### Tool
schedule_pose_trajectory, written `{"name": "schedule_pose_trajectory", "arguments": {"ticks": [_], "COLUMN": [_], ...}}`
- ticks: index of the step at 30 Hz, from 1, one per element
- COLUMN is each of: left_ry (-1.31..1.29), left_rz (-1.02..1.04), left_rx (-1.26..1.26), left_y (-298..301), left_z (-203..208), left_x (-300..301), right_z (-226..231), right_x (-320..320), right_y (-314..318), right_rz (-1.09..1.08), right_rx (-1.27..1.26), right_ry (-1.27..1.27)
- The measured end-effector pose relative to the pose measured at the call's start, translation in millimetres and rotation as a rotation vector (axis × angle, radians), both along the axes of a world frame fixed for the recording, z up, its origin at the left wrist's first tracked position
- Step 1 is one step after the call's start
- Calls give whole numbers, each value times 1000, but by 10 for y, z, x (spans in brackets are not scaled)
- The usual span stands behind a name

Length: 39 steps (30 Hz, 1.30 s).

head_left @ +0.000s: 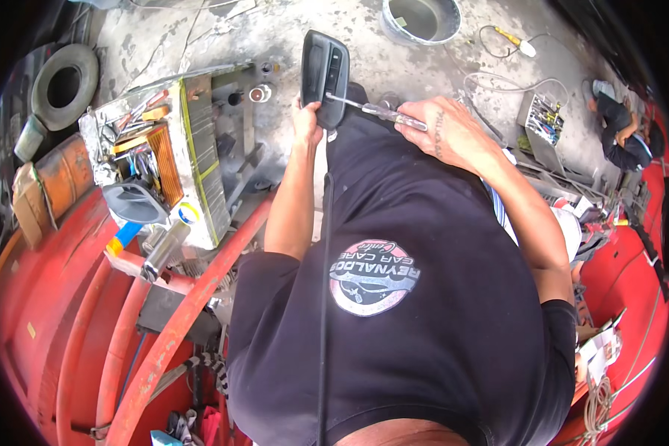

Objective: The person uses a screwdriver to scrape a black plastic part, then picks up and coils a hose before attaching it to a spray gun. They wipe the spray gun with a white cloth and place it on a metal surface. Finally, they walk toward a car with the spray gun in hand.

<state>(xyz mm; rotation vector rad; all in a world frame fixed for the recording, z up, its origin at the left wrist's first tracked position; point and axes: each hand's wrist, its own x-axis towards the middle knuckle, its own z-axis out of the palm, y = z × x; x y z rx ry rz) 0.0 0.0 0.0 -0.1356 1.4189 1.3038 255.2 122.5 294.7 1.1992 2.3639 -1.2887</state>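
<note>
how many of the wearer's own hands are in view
2: the bare left hand grips an oblong black plastic panel near its lower end; the bare right hand holds a slim metal-shafted tool reaching the panel. Part of the left hand is hidden behind the panel.

The grey concrete floor [275, 33] is stained and brightly lit. A silver-covered desk [209, 186] stands at the left near curved red bars [163, 343], and broad red surfaces [24, 297] flank the space at left and right.
</note>
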Motion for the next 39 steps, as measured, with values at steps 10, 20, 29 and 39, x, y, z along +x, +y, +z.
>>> {"name": "schedule_pose_trajectory", "arguments": {"ticks": [10, 20, 29, 39], "left_ry": [55, 183, 139, 437], "left_rz": [14, -73, -342, -255], "left_rx": [-46, -78, 259, 3], "left_y": [-44, -196, -274, -119], "left_z": [28, -47, 378, 191], "left_x": [-49, -18, -33, 73], "right_z": [-25, -14, 59, -43], "right_x": [-61, 71, 67, 36], "right_y": [4, -71, -49, -46], "right_rz": [-7, 34, 55, 92], "right_rx": [-9, 79, 13, 96], "right_ry": [107, 39, 4, 45]}}
